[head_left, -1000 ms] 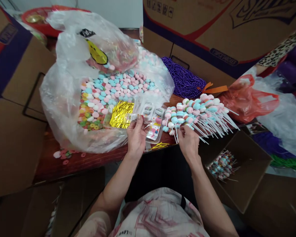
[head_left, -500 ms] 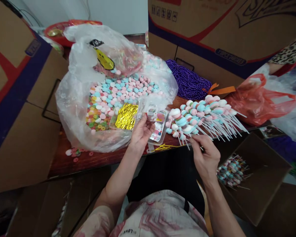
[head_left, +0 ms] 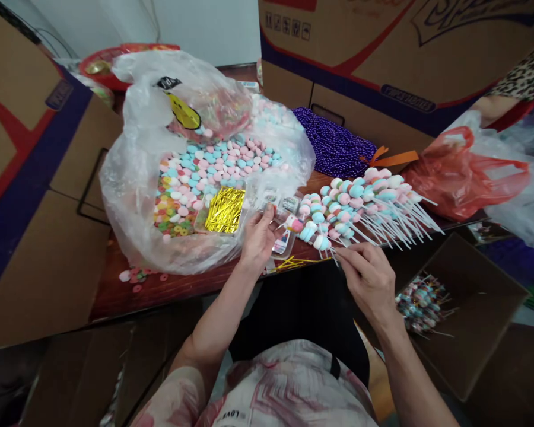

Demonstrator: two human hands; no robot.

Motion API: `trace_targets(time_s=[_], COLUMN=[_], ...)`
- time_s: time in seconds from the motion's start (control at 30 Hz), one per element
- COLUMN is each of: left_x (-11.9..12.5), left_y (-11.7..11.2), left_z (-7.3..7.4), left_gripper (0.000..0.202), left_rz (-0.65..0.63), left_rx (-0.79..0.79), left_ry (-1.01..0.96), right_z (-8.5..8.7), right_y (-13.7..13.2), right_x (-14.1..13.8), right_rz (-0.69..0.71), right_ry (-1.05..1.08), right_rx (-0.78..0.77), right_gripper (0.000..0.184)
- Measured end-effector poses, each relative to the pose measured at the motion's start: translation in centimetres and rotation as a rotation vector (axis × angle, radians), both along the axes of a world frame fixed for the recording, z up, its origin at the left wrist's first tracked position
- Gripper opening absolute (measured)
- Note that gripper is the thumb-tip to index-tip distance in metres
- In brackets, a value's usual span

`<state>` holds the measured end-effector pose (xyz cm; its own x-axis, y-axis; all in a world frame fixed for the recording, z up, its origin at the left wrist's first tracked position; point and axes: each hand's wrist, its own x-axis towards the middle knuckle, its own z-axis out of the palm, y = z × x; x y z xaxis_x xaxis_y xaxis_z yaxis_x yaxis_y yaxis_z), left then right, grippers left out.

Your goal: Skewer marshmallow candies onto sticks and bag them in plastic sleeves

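My left hand [head_left: 257, 238] is closed, thumb against fingers, on what looks like a small clear plastic bag, above a clear plastic box [head_left: 279, 249] with printed pieces in it. Close to its fingertips is a pink and yellow candy [head_left: 294, 224]. With thumb and forefinger, my right hand [head_left: 368, 277] pinches the thin white stick of a candy skewer at the front of the pile. That pile of candy skewers [head_left: 353, 198], strung with pink, blue and white sweets, lies with its white sticks pointing right. Left of my left hand sits a tub of gold twist ties [head_left: 225, 210].
A big translucent bag [head_left: 133, 196] of loose candies covers the table's left part. Purple bead strings [head_left: 333, 142] lie behind the skewers, a red plastic bag [head_left: 463, 178] to their right. An open carton [head_left: 476, 320] holds wrapped skewers below. Another person's arm [head_left: 498, 108] shows at right.
My right hand has shifted slightly left with the stick, toward my left hand. The pink and yellow candy now shows beside my left fingertips. The whole view has shifted a little.
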<state>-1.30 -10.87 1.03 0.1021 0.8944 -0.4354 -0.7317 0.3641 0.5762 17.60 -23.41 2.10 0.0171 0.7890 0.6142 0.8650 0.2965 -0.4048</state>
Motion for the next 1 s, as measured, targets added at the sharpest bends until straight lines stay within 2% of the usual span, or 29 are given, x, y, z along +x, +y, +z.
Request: trace_targets(time_s=[0.1,0.17,0.33,0.4,0.53,0.7,0.9,0.97,1.0], left_x=[0.4,0.7,1.2,1.4,1.9,2.2,2.2,2.1,2.1], left_y=[-0.3,-0.4,-0.9,-1.1,-1.5,-1.4,-1.4,-1.3,-1.2], left_z=[0.0,0.2,0.6,0.7,0.7,0.4,-0.1,-0.2,-0.1], left_gripper=[0.029,0.029,0.037,0.034,0.027,0.026,0.025,0.025,0.025], left_rz=[-0.038,-0.042,-0.089,-0.115,-0.146,-0.147,-0.2,-0.206,-0.205], left_rx=[0.103,0.131,0.174,0.186,0.145,0.165,0.164,0.148,0.146], left_ry=[0.017,0.013,-0.005,0.011,0.004,-0.038,-0.057,-0.056,-0.057], right_z=[-0.1,-0.4,-0.8,-0.7,-0.4,0.2,0.0,0.1,0.2], right_y=[0.4,0.7,1.0,1.0,1.0,1.1,2.0,2.3,2.4], right_x=[-0.3,-0.8,-1.8,-2.0,-2.3,-2.3,-2.1,-2.2,-2.3], right_rz=[0.061,0.049,-0.039,-0.057,0.014,0.102,0.136,0.139,0.148], right_ry=[0.234,0.291,0.145,0.095,0.11,0.416,1.075,1.159,1.125], right_rx=[-0.085,-0.092,-0.061,-0.085,-0.176,-0.329,-0.639,-0.69,-0.685], right_gripper=[0.012,0.011,0.018,0.02,0.021,0.016,0.023,0.026,0.025])
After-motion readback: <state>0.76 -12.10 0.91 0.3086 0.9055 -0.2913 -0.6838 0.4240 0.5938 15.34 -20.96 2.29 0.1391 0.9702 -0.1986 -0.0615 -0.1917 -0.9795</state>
